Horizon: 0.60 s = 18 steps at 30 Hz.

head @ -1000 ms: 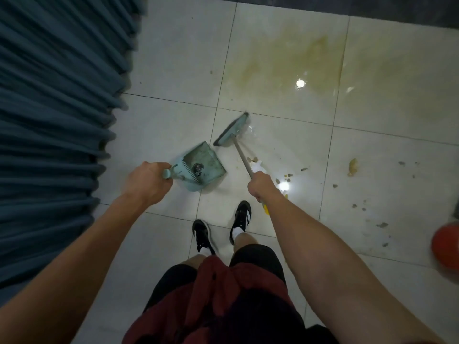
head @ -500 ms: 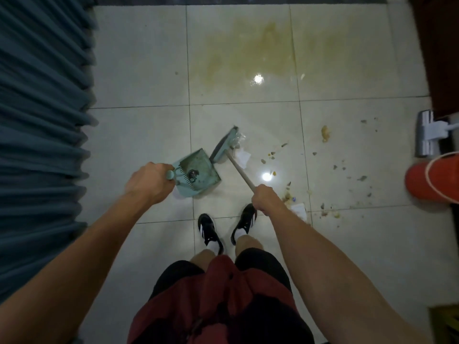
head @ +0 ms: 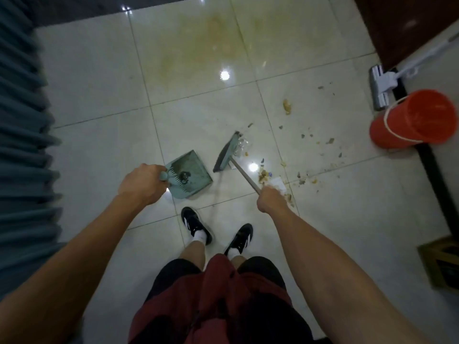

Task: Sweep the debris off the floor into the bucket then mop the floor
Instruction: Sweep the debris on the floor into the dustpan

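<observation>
My left hand [head: 141, 184] grips the handle of a teal dustpan [head: 190, 173] whose tray rests on the pale tiles with a dark bit of debris inside. My right hand [head: 270, 201] grips the stick of a small broom [head: 227, 152]; its head stands just right of the dustpan, apart from it, with a clear wrapper against the bristles. Scattered debris [head: 264, 175] lies right of the broom and trails toward an orange bucket [head: 412, 120] at the right. A white flat mop [head: 381, 86] leans behind the bucket. A yellowish stain [head: 206, 43] spreads over the far tiles.
Blue curtains [head: 22, 145] hang along the left side. A dark wooden door [head: 397, 28] and a dark floor strip [head: 432, 170] border the right. A brownish box [head: 442, 259] sits at the lower right. My feet in black shoes [head: 196, 224] stand just behind the dustpan.
The view has swung right, bringing the bucket and mop fully into sight. The broom head has drawn away from the dustpan's mouth to its right. Both hands keep their grips.
</observation>
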Each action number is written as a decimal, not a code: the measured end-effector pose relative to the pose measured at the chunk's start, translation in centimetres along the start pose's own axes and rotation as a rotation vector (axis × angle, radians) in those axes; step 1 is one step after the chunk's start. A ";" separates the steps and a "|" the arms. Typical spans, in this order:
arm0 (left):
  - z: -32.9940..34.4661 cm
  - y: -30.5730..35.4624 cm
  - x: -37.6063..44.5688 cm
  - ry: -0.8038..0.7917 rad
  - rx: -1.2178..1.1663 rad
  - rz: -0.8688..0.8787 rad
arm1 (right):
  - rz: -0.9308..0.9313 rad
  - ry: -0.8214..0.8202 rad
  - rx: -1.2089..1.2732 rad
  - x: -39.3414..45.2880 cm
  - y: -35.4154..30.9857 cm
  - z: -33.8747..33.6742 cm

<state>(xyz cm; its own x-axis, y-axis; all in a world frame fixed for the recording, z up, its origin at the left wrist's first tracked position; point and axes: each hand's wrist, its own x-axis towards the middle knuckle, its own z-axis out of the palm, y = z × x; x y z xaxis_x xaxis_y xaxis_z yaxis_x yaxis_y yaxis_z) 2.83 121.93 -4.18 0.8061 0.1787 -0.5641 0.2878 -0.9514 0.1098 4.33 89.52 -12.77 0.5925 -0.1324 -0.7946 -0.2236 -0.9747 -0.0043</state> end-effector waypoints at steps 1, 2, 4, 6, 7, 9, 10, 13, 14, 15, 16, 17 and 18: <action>0.3 1.2 -0.2 -0.002 0.018 0.023 | 0.013 0.000 0.026 -0.3 1.6 0.2; 0.6 2.5 -0.4 -0.002 0.036 0.044 | 0.027 0.000 0.050 -0.5 3.2 0.3; 1.1 5.1 -0.7 -0.001 0.067 0.086 | 0.059 0.007 0.090 -0.9 6.1 0.4; 1.5 7.9 -0.7 -0.004 0.097 0.132 | 0.091 0.021 0.133 -1.2 8.8 0.4; 1.8 9.3 -0.7 -0.009 0.108 0.153 | 0.106 0.020 0.149 -1.4 10.1 0.4; 2.2 11.8 -0.8 -0.014 0.131 0.185 | 0.143 0.020 0.174 -1.9 12.6 0.7; 2.4 12.8 -0.9 -0.011 0.145 0.199 | 0.164 0.029 0.187 -2.2 13.7 0.9; 2.6 15.6 -1.1 0.003 0.169 0.243 | 0.181 0.063 0.252 -2.9 16.4 1.2; 2.6 16.4 -1.1 0.006 0.175 0.258 | 0.175 0.068 0.277 -3.0 17.1 1.4; 2.7 17.0 -1.0 0.009 0.178 0.274 | 0.168 0.072 0.300 -3.2 17.6 1.5; 2.6 17.6 -1.0 0.013 0.180 0.286 | 0.163 0.076 0.319 -3.3 17.9 1.6; 2.5 18.1 -0.9 0.012 0.182 0.295 | 0.161 0.079 0.332 -3.5 18.1 1.6; 2.4 18.4 -0.8 0.014 0.186 0.299 | 0.159 0.083 0.340 -3.5 18.0 1.6</action>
<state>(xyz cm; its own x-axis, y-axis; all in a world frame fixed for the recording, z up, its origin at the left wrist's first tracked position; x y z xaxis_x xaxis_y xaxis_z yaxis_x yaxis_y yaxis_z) 6.22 103.65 -3.64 0.8479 -0.1126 -0.5181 -0.0604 -0.9913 0.1166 -3.06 72.71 -11.01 0.5875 -0.3047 -0.7497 -0.5533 -0.8273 -0.0973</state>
